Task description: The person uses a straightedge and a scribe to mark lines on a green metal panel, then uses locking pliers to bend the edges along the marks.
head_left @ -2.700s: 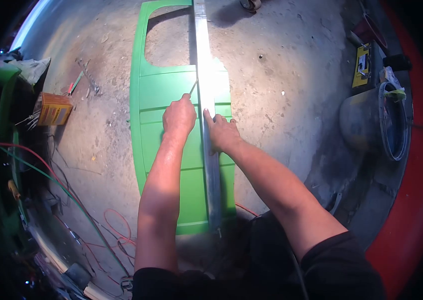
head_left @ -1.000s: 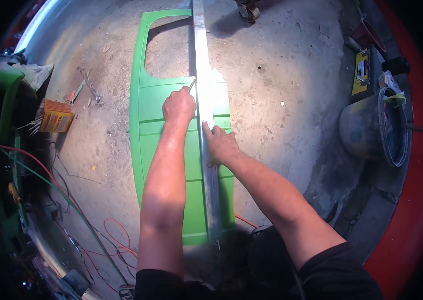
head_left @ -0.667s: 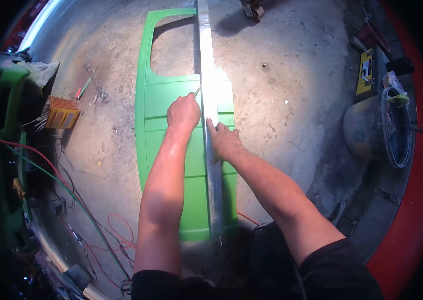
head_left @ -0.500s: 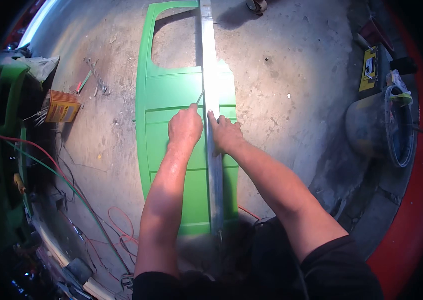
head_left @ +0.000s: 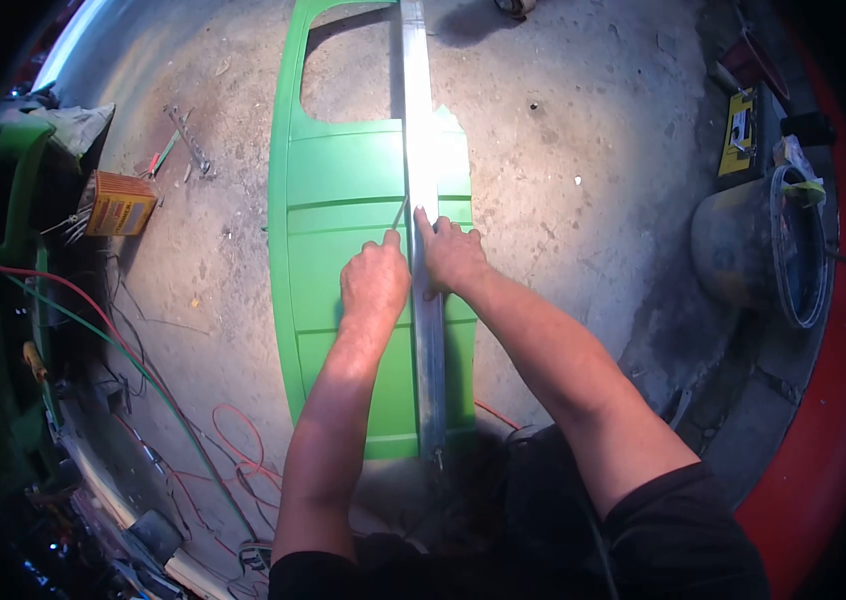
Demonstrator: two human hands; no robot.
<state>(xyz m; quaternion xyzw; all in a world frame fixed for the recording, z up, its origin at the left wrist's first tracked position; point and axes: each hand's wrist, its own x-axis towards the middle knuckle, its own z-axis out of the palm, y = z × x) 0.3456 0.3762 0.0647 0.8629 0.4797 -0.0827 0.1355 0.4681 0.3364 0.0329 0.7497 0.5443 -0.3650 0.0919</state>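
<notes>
A long straight metal bar lies lengthwise over a green vehicle door panel on the floor. My left hand is closed around a thin, pointed metal tool, its tip close to the bar's left edge. The tool's handle is hidden in my fist, and its exact kind cannot be made out. Across the bar, my right hand grips and presses down, index finger laid along the metal, other fingers bent at the right side. Bright glare washes out part of the bar above my hands.
On the left are a rectangular tin, a red hose and a green hose. A dark bucket lies on its side at right, near a yellow-and-black box. A caster wheel shows at the top.
My left hand and the pointed tool have moved toward me along the bar. My right hand keeps its hold on the bar. The view has shifted slightly.
</notes>
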